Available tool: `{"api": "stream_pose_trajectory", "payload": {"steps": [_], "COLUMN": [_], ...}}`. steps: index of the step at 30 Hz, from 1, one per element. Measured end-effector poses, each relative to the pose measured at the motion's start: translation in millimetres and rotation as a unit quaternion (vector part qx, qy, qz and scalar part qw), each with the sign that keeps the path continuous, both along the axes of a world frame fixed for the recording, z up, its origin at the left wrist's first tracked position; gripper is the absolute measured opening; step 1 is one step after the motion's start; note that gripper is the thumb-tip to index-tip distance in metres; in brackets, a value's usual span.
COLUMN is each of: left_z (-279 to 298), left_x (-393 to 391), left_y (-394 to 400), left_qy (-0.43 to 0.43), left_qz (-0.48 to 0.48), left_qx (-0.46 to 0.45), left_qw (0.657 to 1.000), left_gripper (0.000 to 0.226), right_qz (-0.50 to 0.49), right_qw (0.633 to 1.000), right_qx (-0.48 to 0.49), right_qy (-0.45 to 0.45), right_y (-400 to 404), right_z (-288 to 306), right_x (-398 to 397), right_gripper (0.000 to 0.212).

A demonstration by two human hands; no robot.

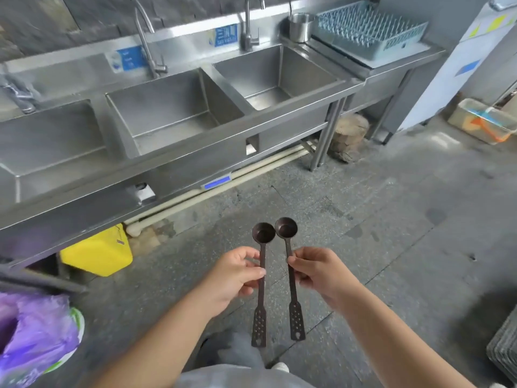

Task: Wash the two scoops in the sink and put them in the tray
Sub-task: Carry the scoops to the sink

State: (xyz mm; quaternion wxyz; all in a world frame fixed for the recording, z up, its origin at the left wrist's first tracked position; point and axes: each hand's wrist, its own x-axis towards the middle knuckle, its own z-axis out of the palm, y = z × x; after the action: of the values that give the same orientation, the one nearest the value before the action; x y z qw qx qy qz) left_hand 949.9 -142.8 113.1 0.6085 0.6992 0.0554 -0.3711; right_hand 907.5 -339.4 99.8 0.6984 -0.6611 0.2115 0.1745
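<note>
Two dark brown scoops, each with a small round bowl and a long thin handle widening into a flat perforated end, are held side by side over the speckled grey floor (391,219), bowls nearly touching. The left hand (235,275) pinches the left scoop (262,278) mid-handle with closed fingers; the right hand (321,273) grips the right scoop (291,275) likewise. Beyond stands a brushed steel sink (173,113) with boxy basins and curved taps. A pale blue spiked plastic tray (369,28) sits on the steel surface (391,61) at right, beside a shiny metal pot (300,26).
</note>
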Motion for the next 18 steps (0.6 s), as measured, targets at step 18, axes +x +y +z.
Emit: {"api": "stream_pose_trajectory", "payload": {"steps": [18], "left_z": [8], "left_x": [306], "left_y": [2], "left_qy": [-0.022], "left_qz": [0.129], "left_qx": [-0.023], "left_qw": [0.991], "left_gripper": [0.021], "right_qz": [0.11], "right_qw": [0.994], "right_qx": [0.005], "right_qy": [-0.016], "right_y": [-18], "right_z": [19], "right_x": [347], "right_gripper": [0.02]}}
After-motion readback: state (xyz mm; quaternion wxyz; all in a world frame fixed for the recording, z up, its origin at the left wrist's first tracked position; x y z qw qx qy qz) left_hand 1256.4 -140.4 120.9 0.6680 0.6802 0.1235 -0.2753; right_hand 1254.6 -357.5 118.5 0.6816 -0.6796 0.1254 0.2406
